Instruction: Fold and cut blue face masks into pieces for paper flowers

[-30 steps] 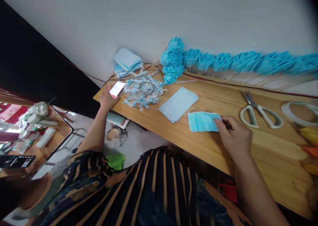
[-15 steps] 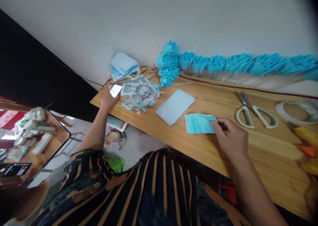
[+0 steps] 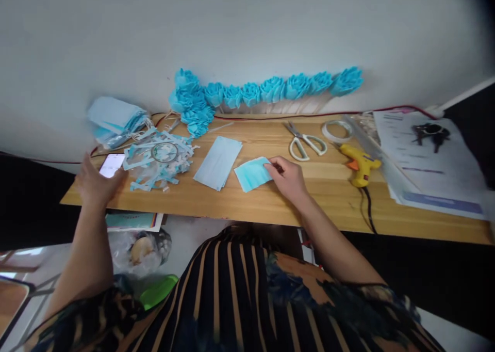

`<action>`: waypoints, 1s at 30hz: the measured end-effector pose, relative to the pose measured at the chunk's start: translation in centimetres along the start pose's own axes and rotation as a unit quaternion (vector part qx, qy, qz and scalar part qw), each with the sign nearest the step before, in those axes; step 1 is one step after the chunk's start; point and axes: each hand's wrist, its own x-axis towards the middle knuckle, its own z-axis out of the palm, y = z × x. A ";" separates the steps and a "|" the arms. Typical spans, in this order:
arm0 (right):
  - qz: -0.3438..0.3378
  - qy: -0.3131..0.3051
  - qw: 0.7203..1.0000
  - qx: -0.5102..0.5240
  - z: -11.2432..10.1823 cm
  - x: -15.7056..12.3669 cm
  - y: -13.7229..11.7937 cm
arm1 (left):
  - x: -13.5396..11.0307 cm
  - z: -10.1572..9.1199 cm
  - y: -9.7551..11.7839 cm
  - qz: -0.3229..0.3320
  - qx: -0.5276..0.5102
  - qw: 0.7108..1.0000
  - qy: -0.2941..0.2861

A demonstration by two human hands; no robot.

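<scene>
On the left end of the table my left hand [image 3: 95, 184] spans a lit phone [image 3: 112, 165], with thumb and fingers at its opposite edges. My right hand [image 3: 288, 179] pinches the right edge of a pale blue piece of mask fabric [image 3: 252, 174] between thumb and fingers, just over the tabletop. Left of this piece lies a short stack of light blue mask fabric sheets [image 3: 218, 162]. A heap of cut blue and white strips [image 3: 154, 169] lies beside the phone, with a roll of clear tape [image 3: 164, 152] on top.
Blue fabric flowers [image 3: 251, 94] line the wall behind the wooden table [image 3: 185, 205]. A bag of masks [image 3: 116, 117] sits back left. To the right are scissors [image 3: 303, 140], a tape roll [image 3: 337, 131], a yellow glue gun [image 3: 360, 164], papers [image 3: 425, 171] and keys [image 3: 431, 134].
My view has swung right, bringing the whole glue gun, the papers and the keys into sight. The side table on the left has mostly left view. Both hands stay at the same things.
</scene>
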 end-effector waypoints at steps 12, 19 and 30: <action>0.009 0.001 0.991 0.131 0.2 0.8 -0.5 | -7.0 5.5 24.0 0.381 -0.298 0.870 -0.094; -0.018 0.031 0.995 0.097 -3.0 0.0 -1.7 | -6.7 9.2 32.4 0.350 -0.347 0.809 -0.319; -0.038 0.039 0.997 0.062 -5.4 3.2 -1.0 | -5.9 10.2 36.0 0.320 -0.353 0.806 -0.351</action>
